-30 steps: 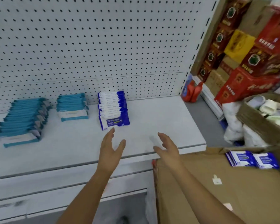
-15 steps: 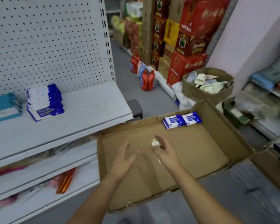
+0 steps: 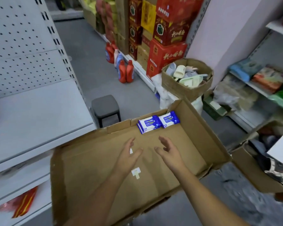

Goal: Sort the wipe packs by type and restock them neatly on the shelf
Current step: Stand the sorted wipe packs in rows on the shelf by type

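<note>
Left hand [image 3: 127, 158] and right hand [image 3: 169, 151] both released, empty, over cardboard box [image 3: 207, 128]; blue-and-white wipe packs [image 3: 158, 123] at 12 o'clock.

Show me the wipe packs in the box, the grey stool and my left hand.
wipe packs [image 3: 148, 123]: head view, top pack's label
grey stool [image 3: 104, 103]: head view, seat top
left hand [image 3: 127, 160]: head view, back of hand

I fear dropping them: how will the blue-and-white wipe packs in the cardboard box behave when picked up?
The wipe packs look like soft film pouches, so they probably flex slightly rather than stay stiff. The wrap looks glossy, perhaps slippery; the left pile seems stacked, so packs could slide apart. Lying flat, they should not roll.
</note>
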A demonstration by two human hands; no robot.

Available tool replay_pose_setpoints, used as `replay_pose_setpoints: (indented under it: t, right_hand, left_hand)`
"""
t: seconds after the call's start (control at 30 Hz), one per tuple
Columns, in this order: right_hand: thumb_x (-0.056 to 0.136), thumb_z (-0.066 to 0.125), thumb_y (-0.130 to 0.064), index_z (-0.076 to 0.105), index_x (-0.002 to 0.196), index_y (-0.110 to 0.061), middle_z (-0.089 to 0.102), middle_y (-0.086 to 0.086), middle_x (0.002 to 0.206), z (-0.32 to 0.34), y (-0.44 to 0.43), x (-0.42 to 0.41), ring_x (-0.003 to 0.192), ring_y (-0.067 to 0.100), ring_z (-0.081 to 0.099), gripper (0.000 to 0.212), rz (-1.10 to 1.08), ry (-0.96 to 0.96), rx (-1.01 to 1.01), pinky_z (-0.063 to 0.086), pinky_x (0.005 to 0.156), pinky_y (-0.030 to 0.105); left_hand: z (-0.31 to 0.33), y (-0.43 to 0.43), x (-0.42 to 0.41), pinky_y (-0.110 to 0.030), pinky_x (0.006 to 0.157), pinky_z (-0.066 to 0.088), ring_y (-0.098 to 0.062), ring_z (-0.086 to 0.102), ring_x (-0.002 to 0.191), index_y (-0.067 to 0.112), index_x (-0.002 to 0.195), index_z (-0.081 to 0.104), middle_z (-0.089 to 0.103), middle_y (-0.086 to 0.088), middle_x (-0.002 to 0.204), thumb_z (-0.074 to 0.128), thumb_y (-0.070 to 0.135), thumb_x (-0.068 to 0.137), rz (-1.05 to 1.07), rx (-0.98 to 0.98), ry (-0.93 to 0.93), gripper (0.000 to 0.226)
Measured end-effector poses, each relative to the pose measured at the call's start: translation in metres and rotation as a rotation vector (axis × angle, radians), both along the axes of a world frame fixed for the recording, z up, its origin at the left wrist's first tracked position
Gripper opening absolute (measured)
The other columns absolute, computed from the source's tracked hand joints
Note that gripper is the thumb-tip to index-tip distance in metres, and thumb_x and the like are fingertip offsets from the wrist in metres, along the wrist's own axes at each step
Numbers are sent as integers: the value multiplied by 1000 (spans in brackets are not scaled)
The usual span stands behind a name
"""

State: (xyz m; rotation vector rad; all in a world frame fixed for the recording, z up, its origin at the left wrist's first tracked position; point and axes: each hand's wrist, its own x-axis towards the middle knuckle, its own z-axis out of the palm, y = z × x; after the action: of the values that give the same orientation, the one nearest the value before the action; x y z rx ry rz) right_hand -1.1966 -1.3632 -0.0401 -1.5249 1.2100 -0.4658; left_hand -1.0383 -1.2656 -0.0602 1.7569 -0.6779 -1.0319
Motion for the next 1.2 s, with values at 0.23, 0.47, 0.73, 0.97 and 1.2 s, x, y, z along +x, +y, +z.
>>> replay_pose_setpoints:
  t: [0.23,0.47,0.73,0.97,1.2]
  right_hand:
    - [88,70,-18,51,136,-18,55,-9,135,-34,-85,-10,126,5,49,52,2,74,47,40,105,27]
    - [83,68,-33,58,118,-21,63,-7,120,-88,-196,-24,114,13,59,39,12,216,89,45,98,31]
    - [93,65,-27,49,137,-5,55,15,136,-155,-327,12,127,31,51,52,75,429,-12,40,99,33]
    - [72,77,-57,51,132,-15,52,14,134,-198,-339,18,128,36,47,77,25,683,17,39,106,48]
    - [74,82,-45,50,130,-14,47,15,131,-181,-317,4,119,35,50,72,-22,603,44,43,97,42]
  left_hand:
    - [-35,-80,-3,-29,107,41,-4,48,128,26,147,43,49,10,144,71,43,88,22,88,-6,68]
    - [-78,-155,-1,-27,97,38,-14,48,129,21,147,44,51,3,137,69,34,92,205,222,96,61]
    - [-149,-251,22,-7,62,45,-4,62,80,9,121,63,69,-1,106,73,26,90,357,315,-1,37]
    - [-191,-258,20,-36,79,56,-18,68,86,7,109,60,72,-4,100,90,32,70,454,452,-38,56]
    - [-175,-209,25,-39,87,57,-23,70,94,8,116,62,72,-6,104,81,11,81,505,376,47,40]
